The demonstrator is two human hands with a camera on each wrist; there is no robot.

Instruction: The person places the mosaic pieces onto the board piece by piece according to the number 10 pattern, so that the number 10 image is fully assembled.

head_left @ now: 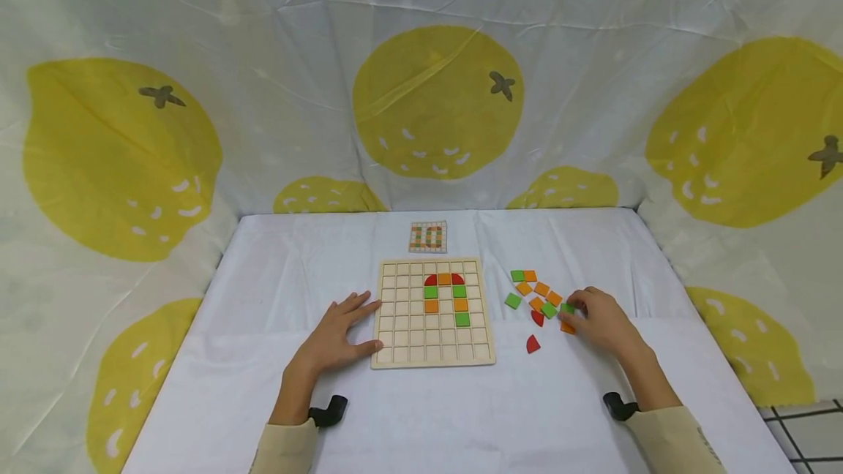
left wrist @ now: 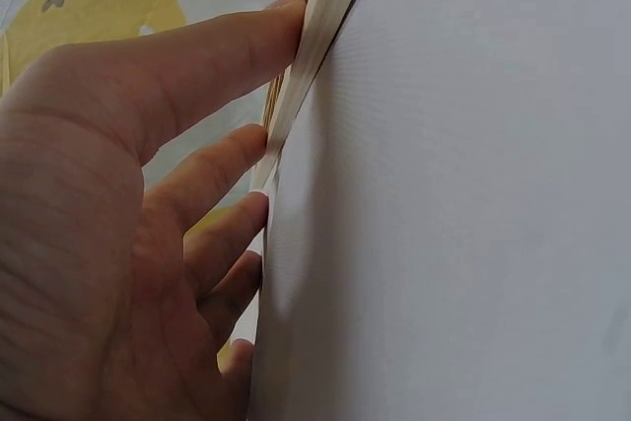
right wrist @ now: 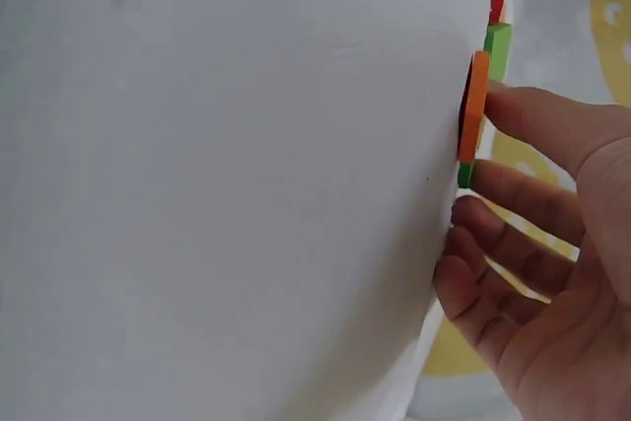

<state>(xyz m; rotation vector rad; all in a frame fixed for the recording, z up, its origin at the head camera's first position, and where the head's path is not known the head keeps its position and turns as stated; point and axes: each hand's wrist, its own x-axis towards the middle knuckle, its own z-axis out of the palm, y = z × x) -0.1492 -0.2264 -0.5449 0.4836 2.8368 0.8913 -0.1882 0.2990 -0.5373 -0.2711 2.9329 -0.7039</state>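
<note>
My left hand (head_left: 334,335) rests at the left edge of a square wooden grid board (head_left: 402,353), fingers spread, thumb and index fingertips at its rim. In the left wrist view the thumb (left wrist: 217,56) touches the board's side. Red, orange and green tiles form an arch on the board, with a green square (head_left: 462,320) lowest on its right leg. Right of the board, my right hand (head_left: 602,320) pinches a green square tile (head_left: 567,308) between thumb and index finger. An orange tile (right wrist: 475,105) stands tilted against the thumb in the right wrist view.
Several loose orange and green squares (head_left: 541,289) lie left of my right hand. Two red quarter-round tiles (head_left: 533,344) are nearer me. Behind the board lies a small pattern card (head_left: 428,237). A lemon-print curtain (head_left: 435,101) borders the white-covered table (head_left: 421,423).
</note>
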